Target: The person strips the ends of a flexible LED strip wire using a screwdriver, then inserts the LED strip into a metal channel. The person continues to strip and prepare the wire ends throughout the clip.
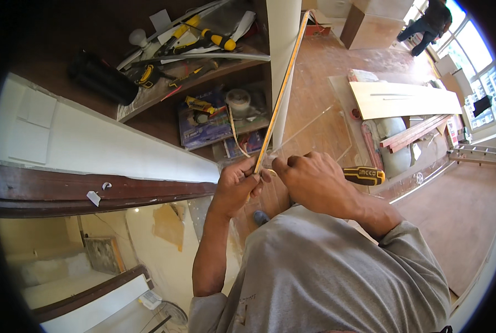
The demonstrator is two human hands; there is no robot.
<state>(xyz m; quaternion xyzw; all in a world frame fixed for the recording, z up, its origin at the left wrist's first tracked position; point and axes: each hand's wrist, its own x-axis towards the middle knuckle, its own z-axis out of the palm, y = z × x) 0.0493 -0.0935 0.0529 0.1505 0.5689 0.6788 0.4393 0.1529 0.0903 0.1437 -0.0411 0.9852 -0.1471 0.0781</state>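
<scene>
My left hand (pixel 237 186) pinches the lower end of a long, narrow strip (pixel 285 83) with an orange-yellow face, which looks like an LED light strip. It slants up and away past a white upright panel. Close beside it, my right hand (pixel 314 180) is closed, with its fingertips near the strip's end. A black-and-yellow tool handle (pixel 364 175) sticks out from the outer side of this hand; the rest of the tool is hidden under the palm. A thin cream cord (pixel 234 130) hangs down from the shelf toward my left hand.
At left, a dark shelf (pixel 187 66) holds screwdrivers, a tape measure and a black cylinder (pixel 102 76); boxes sit below. Flat boards (pixel 403 100) lie on sacks at right. A ladder (pixel 475 154) lies near the right wall. Another person (pixel 431 22) stands by the far windows.
</scene>
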